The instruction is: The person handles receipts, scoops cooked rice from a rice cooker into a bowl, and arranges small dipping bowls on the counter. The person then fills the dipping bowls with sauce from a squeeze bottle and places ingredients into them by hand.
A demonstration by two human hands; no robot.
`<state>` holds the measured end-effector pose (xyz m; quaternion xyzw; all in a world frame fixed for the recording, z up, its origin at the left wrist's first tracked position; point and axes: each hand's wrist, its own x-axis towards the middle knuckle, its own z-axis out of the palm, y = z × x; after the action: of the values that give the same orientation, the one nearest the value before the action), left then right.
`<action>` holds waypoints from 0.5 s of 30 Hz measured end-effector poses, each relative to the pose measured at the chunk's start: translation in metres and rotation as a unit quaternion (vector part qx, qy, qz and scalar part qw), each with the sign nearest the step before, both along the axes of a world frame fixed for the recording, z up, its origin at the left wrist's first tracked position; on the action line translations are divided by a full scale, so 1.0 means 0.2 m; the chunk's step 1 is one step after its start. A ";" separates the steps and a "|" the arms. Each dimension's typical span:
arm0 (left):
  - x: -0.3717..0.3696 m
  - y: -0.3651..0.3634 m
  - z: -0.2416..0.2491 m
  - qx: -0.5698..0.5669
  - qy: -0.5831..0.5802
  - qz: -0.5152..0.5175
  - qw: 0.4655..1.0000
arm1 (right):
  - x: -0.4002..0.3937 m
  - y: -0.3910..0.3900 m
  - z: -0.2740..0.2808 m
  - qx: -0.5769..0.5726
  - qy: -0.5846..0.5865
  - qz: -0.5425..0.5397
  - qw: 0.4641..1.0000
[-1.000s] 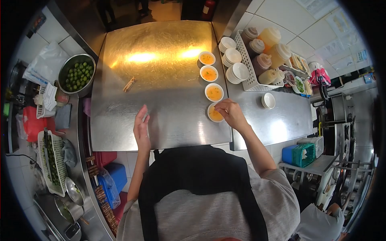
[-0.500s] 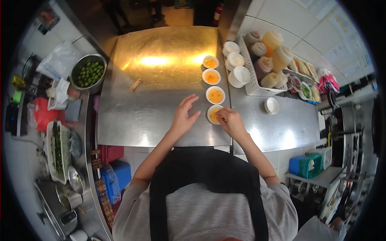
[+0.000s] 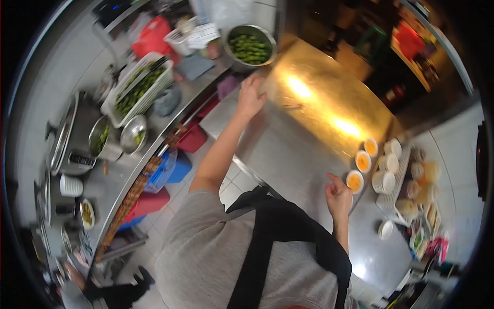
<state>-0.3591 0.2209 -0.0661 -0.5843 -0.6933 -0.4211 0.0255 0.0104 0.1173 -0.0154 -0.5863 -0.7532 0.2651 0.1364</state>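
Observation:
My left hand [image 3: 251, 98] is stretched out over the far left part of the steel counter [image 3: 288, 139], fingers apart and holding nothing. Close beyond its fingertips stands a metal pot [image 3: 274, 50] full of small green limes [image 3: 250, 49]. My right hand [image 3: 337, 198] hovers at the counter's right side with its index finger extended and the other fingers loosely bent. Right beside it sits a small white bowl [image 3: 355, 182] of orange sauce. Two more sauce bowls, a middle one [image 3: 363, 161] and a far one [image 3: 370, 147], line up behind it.
Stacked white bowls [image 3: 383, 182] stand beside a white basket [image 3: 392, 206] of squeeze bottles. On the left counter are a basket of green produce [image 3: 136, 92], a steel bowl [image 3: 134, 135] and a red bag [image 3: 154, 38]. A person's dark-clothed leg [image 3: 123, 293] shows at lower left.
The view has swung left. My left hand has moved away from the sauce bowls toward the lime pot. My right hand has loosened from its pinch at the nearest bowl, which no longer shows.

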 end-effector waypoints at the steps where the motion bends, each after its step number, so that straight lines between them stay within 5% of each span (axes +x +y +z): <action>1: -0.18 -0.04 -0.03 -0.001 0.000 0.024 1.000 | -0.07 0.02 0.00 -0.001 0.000 0.024 1.000; 3: -0.55 -0.17 -0.07 0.035 0.062 0.182 0.981 | -0.21 0.05 0.01 0.237 -0.003 0.215 0.947; 7: -0.97 -0.51 -0.06 -0.179 0.135 0.450 0.865 | -0.38 0.13 -0.04 0.110 0.090 0.194 0.971; 8: -1.17 -0.56 -0.19 -0.301 0.071 0.427 0.850 | -0.43 0.16 -0.04 0.102 0.108 0.226 0.963; 9: -1.31 -0.64 -0.29 -0.301 0.101 0.374 0.871 | -0.47 0.19 -0.04 0.097 0.124 0.249 0.956; 10: -1.37 -0.68 -0.28 -0.170 0.058 0.320 0.930 | -0.50 0.20 -0.05 0.082 0.135 0.259 0.953; 11: -1.31 -0.69 -0.20 -0.061 0.077 0.286 0.953 | -0.56 0.22 -0.05 0.074 0.150 0.266 0.949; 14: -0.78 -0.68 0.25 -0.092 -0.083 0.120 0.985 | -0.77 0.22 -0.04 0.043 0.292 0.269 0.917; 15: -0.50 -0.67 0.40 -0.114 -0.258 0.041 0.959 | -0.84 0.21 -0.03 0.059 0.346 0.276 0.895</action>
<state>-0.4589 0.0869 0.0132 -0.4259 -0.7432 -0.4740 -0.2037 -0.1573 0.1587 -0.0205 -0.2173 -0.8044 0.4327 0.3441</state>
